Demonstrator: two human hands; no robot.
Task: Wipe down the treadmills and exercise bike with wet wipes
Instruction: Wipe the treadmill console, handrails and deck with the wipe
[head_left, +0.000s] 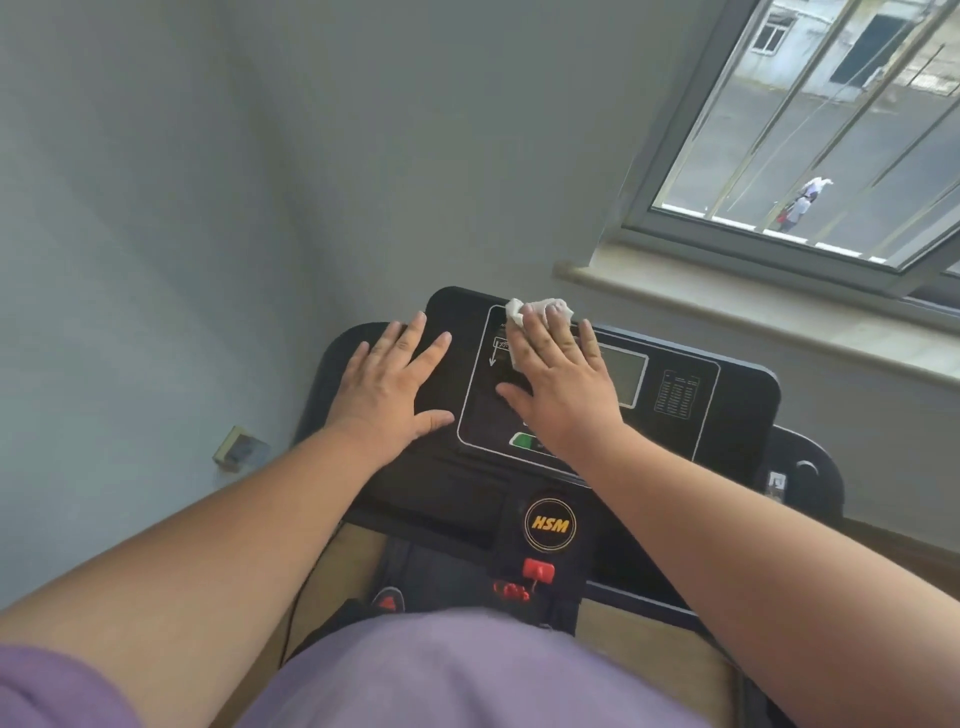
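One treadmill console (727, 410), black, fills centre frame, its far edge close under the window sill (727, 312), its left edge near the grey wall (156, 208). Right hand (563, 387) lies flat, fingers spread, pressing one white wet wipe (524, 312) onto the far left part of the outlined control panel (478, 395); wipe bunches out past the fingertips at the console's far edge. Left hand (392, 384) is flat too, fingers spread, palm down on the console's left margin, just beside the panel outline, holding nothing. The two hands are near each other but apart.

Open console surface lies to the right of the right hand: one grey display screen (626, 374), one small printed table (675, 392) further right, then bare black up to the rounded right corner. One green button (524, 441) shows partly at the panel's near edge, beside the right wrist. Nearer still: one round HSM logo (550, 524), one red safety clip (537, 570) with a red cord (511, 591). One wall socket (240, 448) low on the left wall. One window (831, 130), barred (street outside). Purple shirt (457, 675) along the near edge
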